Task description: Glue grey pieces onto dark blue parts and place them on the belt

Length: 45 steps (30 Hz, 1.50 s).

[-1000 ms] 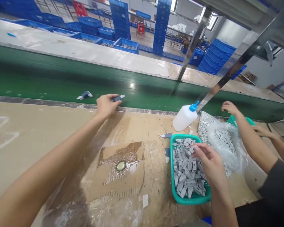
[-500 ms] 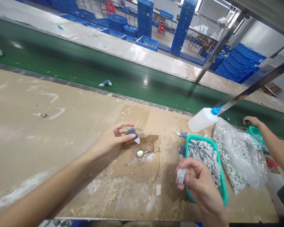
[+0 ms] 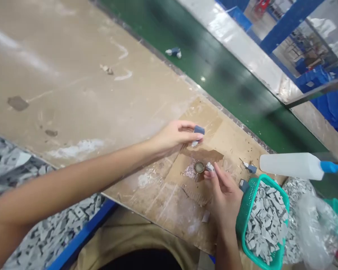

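Note:
My left hand [image 3: 183, 135] pinches a dark blue piece [image 3: 199, 130] with a small white part [image 3: 195, 143] at its lower end. Lower and to the right, my right hand [image 3: 225, 187] holds a small pale grey-white piece [image 3: 210, 167] between thumb and fingers. That piece is beside a small round spot of liquid with a dark rim [image 3: 199, 167] on the cardboard [image 3: 174, 170]. A green basket [image 3: 243, 221] of grey-white pieces stands just right of my right hand. Two more blue pieces [image 3: 252, 168] [image 3: 243, 185] lie near the basket.
A white bottle with a blue nozzle [image 3: 291, 165] lies behind the basket, near a plastic bag of pieces [image 3: 312, 228]. Beyond the table edge runs a green belt [image 3: 216, 80] carrying a blue-and-white piece [image 3: 174, 52]. A blue bin [image 3: 81, 234] of pieces is at lower left.
The view has turned and tilted down. My right hand has moved left with its pale piece, from the basket to beside the round spot. My left hand still holds the blue piece.

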Motion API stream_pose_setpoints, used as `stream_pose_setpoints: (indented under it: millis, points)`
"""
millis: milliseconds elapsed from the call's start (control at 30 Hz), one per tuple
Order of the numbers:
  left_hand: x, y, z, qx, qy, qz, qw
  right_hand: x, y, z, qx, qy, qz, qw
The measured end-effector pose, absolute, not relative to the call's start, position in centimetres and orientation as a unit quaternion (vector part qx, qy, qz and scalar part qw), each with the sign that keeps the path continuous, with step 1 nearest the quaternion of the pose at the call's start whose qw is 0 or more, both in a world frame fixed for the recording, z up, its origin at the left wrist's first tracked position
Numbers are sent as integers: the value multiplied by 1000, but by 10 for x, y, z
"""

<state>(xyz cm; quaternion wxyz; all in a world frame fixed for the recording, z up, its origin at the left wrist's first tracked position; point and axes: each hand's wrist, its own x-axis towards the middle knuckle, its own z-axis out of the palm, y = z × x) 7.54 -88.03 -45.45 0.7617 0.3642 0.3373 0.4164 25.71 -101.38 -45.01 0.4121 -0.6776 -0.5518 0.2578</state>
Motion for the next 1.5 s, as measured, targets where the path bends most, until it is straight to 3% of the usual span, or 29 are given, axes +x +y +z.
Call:
stream_pose_setpoints:
  millis: [267,633,867,1033,1300,1500]
  points:
    - [68,-877,-456,401,297,420,758,258,-1016,-465,-636,-709,20,304]
    - [59,-883,-454,496,320,394,704,253,-1018,-467,-592,-748,-15,299]
    - [60,-884,-450,478,290,373,740,250,-1016,-467,-587,-755,-21,291]
    - [61,-883,-454,469,291,366,749,248,-1020,-463,-616,-712,9,338]
    - [78,-901,-457,467,263,321,781,251,-1019,-455,-607,-606,54,511]
    - [85,-916,-455,454,239,288,809,252,-1018,-450,-570,-627,73,526]
